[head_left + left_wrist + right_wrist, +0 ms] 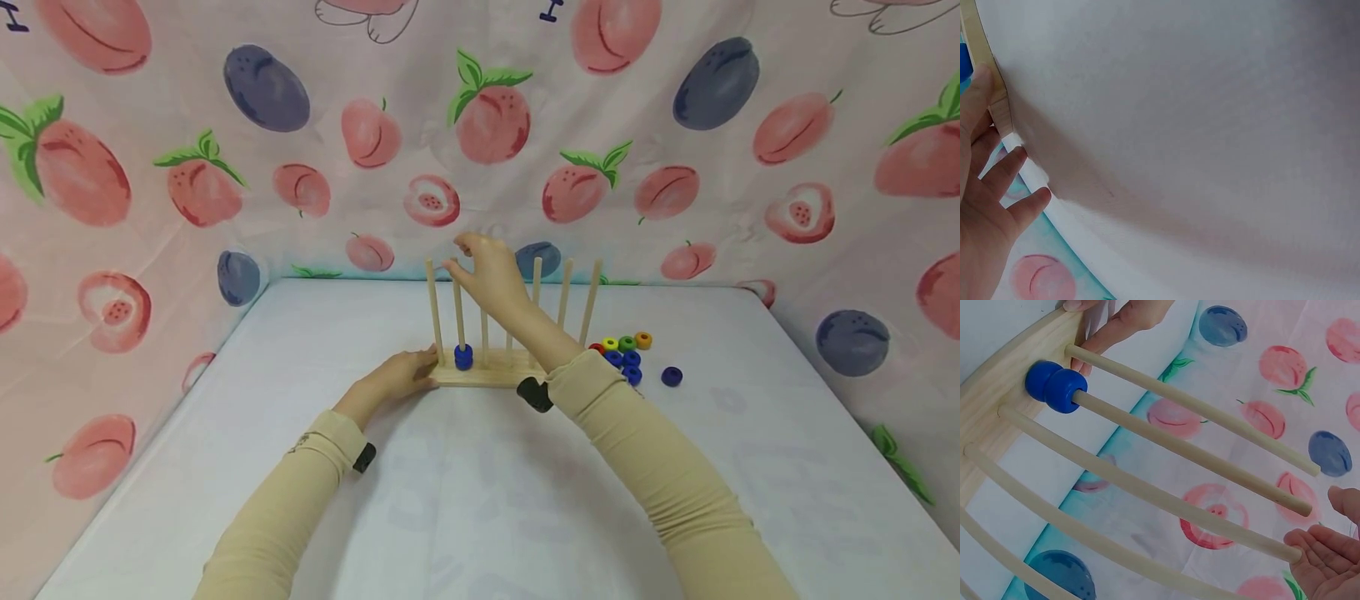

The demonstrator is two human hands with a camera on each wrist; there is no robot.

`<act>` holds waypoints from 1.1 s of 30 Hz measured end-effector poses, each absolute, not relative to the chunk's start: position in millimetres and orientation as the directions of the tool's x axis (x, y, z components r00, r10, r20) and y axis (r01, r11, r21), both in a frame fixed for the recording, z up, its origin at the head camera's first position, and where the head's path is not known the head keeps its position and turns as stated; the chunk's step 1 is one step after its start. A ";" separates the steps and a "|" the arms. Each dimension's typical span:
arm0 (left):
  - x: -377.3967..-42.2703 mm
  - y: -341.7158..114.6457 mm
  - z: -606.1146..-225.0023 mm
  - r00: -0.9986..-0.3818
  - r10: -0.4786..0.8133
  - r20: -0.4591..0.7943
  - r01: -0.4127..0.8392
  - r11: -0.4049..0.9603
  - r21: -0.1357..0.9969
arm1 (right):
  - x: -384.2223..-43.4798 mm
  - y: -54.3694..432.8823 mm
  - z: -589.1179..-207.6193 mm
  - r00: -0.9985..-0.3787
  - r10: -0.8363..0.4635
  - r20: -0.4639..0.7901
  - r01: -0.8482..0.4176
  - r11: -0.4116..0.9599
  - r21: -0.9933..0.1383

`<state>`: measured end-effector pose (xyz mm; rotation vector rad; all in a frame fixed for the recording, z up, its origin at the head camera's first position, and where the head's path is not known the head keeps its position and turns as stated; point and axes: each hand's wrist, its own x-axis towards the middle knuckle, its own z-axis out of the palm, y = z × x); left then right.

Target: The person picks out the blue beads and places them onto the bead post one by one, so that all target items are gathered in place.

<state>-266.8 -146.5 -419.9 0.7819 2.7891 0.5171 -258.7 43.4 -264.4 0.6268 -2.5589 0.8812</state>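
Note:
A wooden peg stand [480, 379] with several upright rods stands on the table. Two blue beads [1057, 386] sit stacked at the foot of its second rod from the left. My left hand [401, 375] holds the left end of the base, thumb on the front edge and a finger round behind; the left wrist view shows its other fingers [1007, 172] spread past the end. Up at the rod tops is my right hand [495, 271], thumb and fingers apart with nothing between them. Its fingertips are right at the tip of the third rod [1147, 481] in the right wrist view.
Right of the stand lie several loose beads: blue [632, 358], yellow [611, 343], green [627, 342], orange [643, 340] and a partly hidden red one [596, 347]. A single dark blue bead [672, 377] lies farther right. A fruit-print cloth [480, 192] hangs behind the table.

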 end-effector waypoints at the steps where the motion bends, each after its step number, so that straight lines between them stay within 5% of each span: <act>1: -266.7 -146.4 -419.9 -0.840 0.534 -0.095 0.464 0.799 0.381 | -258.5 43.6 -264.5 -0.837 -0.288 0.465 -0.514 0.702 -0.492; 18: -267.3 -146.2 -415.7 -0.849 0.518 -0.104 0.450 0.812 0.372 | -261.4 50.1 -264.2 -0.835 -0.324 0.444 -0.542 0.621 -0.566; 33: -266.8 -145.0 -416.0 -0.838 0.532 -0.117 0.456 0.803 0.384 | -253.8 63.9 -274.7 -0.730 -0.399 0.554 -0.674 0.550 -0.492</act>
